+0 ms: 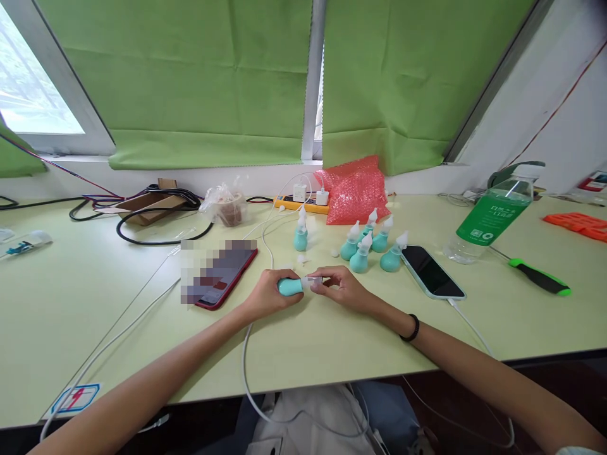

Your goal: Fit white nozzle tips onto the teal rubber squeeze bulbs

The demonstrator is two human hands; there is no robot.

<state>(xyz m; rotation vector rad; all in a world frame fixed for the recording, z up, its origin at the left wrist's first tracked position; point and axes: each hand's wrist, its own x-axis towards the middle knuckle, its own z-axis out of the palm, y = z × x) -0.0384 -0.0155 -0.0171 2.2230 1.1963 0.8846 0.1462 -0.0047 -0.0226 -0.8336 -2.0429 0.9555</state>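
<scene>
A teal squeeze-bulb nasal aspirator [290,287] lies sideways between my hands, just above the near part of the table. My left hand [266,293] is closed around its rounded bulb. At the other end, the fingers of my right hand [342,289] pinch the clear nozzle [313,282], partly covering it. Several similar aspirators [360,258] stand upright in a group beyond my right hand. Another aspirator [300,237] stands apart, straight ahead of my hands. Small whitish pieces [302,259] lie on the table near it.
A red-cased phone [222,278] lies left, a charging phone [432,272] right. Farther right are a tilted green-labelled bottle [493,218] and a green-black screwdriver handle [540,277]. Pink bubble wrap [355,193] and a power strip [308,206] sit behind. A white cable [245,360] crosses the table edge.
</scene>
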